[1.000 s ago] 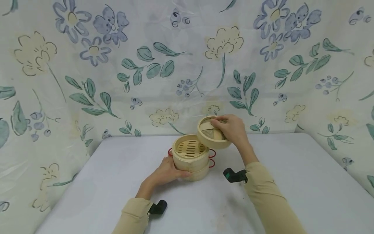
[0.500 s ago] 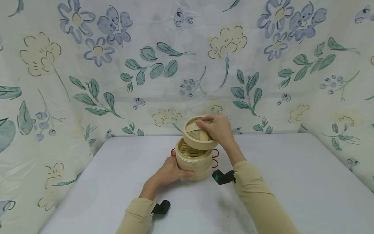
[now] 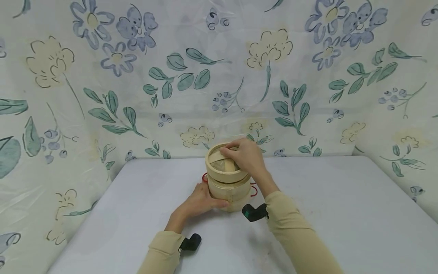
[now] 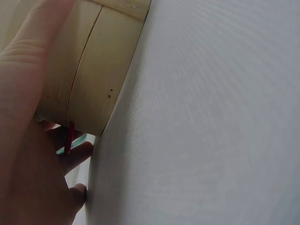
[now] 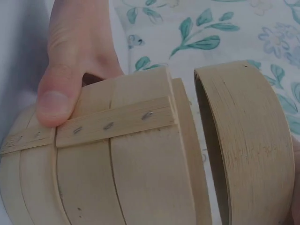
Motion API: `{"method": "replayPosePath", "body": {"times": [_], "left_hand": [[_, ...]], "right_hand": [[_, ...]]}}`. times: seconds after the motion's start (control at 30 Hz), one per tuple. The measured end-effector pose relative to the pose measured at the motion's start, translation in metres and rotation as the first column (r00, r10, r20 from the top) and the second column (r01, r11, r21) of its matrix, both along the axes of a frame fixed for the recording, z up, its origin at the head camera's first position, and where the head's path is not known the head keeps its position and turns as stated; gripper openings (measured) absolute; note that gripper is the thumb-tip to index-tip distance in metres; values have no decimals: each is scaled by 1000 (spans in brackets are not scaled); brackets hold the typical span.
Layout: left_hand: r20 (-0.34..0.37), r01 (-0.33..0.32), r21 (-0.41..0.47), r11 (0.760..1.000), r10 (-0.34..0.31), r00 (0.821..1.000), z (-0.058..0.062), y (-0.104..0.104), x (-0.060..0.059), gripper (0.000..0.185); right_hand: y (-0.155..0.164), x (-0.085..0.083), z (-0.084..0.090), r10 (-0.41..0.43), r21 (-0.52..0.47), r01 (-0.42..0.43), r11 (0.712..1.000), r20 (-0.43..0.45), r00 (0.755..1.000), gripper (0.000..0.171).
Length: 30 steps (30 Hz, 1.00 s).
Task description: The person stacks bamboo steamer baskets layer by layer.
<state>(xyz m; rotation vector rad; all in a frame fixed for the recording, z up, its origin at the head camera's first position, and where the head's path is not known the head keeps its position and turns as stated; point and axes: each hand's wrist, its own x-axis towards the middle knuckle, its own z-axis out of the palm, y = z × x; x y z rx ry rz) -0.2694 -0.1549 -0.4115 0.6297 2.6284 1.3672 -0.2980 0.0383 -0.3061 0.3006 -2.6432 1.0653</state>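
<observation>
A two-tier bamboo steamer (image 3: 230, 192) stands upright on the white table, red loops at its sides. My left hand (image 3: 199, 203) grips its left side, thumb across the front near the seam between the tiers; the left wrist view shows the fingers reaching behind beside a red loop. Over the top tier is the round bamboo lid (image 3: 224, 176), whose crossed top band my right hand (image 3: 248, 156) pinches. In the right wrist view a narrow gap separates the lid (image 5: 253, 140) from the steamer's upper rim (image 5: 190, 145). The slatted inside is hidden under the lid.
The white table (image 3: 154, 179) extends on both sides of the steamer. Behind it hangs a floral sheet (image 3: 137, 91), close to the table's back edge. A black wrist camera (image 3: 191, 242) sits at the left cuff, another camera (image 3: 254, 212) at the right.
My right hand has carried the lid leftward from the steamer's right side to above the top tier, then lowered it, covering the slats. The left hand keeps its grip.
</observation>
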Motion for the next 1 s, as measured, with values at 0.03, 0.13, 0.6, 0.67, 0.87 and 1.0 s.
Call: {"method": "replayPosePath", "body": {"times": [0.03, 0.13, 0.6, 0.67, 0.87, 1.0], "left_hand": [[1, -2, 0, 1000, 2, 1000, 0, 0, 0, 80], [-1, -11, -1, 1000, 11, 1000, 0, 1, -1, 85], [-10, -15, -7, 1000, 15, 1000, 0, 2, -1, 86], [-6, -17, -11, 1000, 17, 1000, -1, 2, -1, 86], [-9, -20, -25, 999, 20, 1000, -3, 1, -3, 88], [-4, -14, -11, 1000, 14, 1000, -3, 2, -3, 85]], "right_hand": [[-1, 0, 0, 0, 7, 0, 1000, 5, 1000, 36], [-2, 1, -3, 3, 23, -3, 1000, 3, 1000, 35], [0, 3, -10, -1, 44, 0, 999, 12, 1000, 37], [0, 3, -10, -7, 46, 6, 999, 12, 1000, 37], [-2, 4, -11, -12, 51, 11, 999, 15, 1000, 37], [-1, 5, -13, -10, 51, 9, 999, 23, 1000, 37]]}}
